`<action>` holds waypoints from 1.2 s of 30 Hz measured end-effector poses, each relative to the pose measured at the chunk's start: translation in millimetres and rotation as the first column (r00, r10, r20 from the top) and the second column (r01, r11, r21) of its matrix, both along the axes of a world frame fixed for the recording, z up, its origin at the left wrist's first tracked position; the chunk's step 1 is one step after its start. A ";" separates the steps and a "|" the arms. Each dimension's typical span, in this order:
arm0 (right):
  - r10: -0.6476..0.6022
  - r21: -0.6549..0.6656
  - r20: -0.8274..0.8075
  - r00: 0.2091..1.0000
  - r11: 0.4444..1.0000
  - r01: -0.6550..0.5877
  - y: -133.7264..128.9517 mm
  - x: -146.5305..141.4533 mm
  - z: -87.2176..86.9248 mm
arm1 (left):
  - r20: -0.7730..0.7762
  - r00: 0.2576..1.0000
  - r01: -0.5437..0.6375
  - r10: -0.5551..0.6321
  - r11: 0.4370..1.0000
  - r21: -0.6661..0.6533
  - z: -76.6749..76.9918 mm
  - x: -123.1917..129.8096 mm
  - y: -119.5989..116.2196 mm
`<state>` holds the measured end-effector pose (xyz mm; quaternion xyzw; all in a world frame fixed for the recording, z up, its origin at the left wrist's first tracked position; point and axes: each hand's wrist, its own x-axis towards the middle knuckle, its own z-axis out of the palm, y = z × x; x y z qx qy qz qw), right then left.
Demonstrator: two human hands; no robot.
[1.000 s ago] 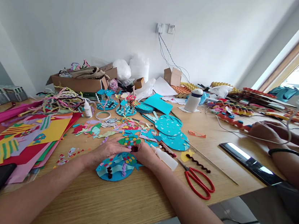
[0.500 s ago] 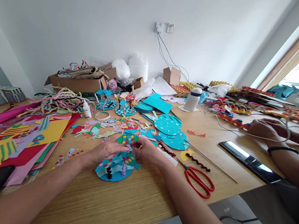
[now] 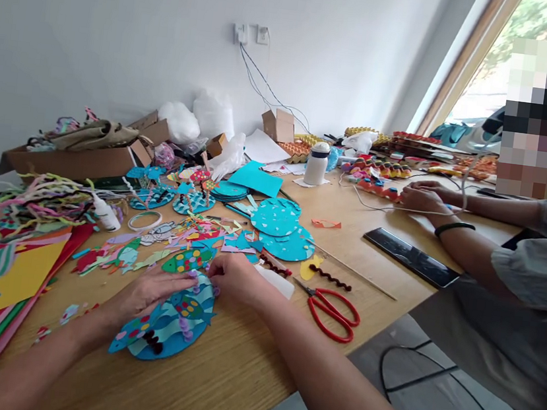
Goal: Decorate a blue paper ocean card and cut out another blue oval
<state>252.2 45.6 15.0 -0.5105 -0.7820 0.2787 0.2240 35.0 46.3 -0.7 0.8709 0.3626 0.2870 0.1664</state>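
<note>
Head view: a blue disc (image 3: 166, 328) with paper waves, a fish and dark and purple pipe-cleaner bits lies flat on the table (image 3: 231, 386) near its front edge. The left hand (image 3: 150, 291) rests palm-down on the disc's far-left rim, fingers spread and flat, gripping nothing. The right hand (image 3: 234, 279) sits at the disc's upper right edge, fingers curled in; whether they pinch a small piece I cannot tell. A green fish (image 3: 187, 259) lies just beyond both hands, red scissors (image 3: 333, 311) and a glue bottle (image 3: 274, 279) just right of them. Another person's hands (image 3: 421, 198) work well apart, by a black ruler (image 3: 411, 256).

To do this well, I judge the left hand should keep the disc pinned flat while the right presses each piece down with light, even pressure, clear of the pipe cleaners.
</note>
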 end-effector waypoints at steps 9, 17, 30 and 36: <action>0.009 0.046 0.218 0.976 0.999 -0.019 -10.9 2.8 16.4 | -0.356 0.921 0.212 -0.161 0.971 0.110 -3.9 -21.6 10.8; 0.033 0.066 0.329 0.944 0.996 -0.057 -16.2 6.5 22.7 | -0.372 0.914 0.207 -0.162 0.975 0.084 -2.5 -27.1 7.4; -0.074 0.138 0.476 0.876 0.990 0.008 -33.9 15.9 50.0 | -0.319 0.932 0.194 -0.170 0.980 0.043 2.0 -18.7 8.9; -0.477 0.236 0.559 0.678 0.875 0.422 -37.9 96.9 45.2 | -0.266 0.946 0.177 -0.187 0.982 -0.062 7.5 -5.4 6.7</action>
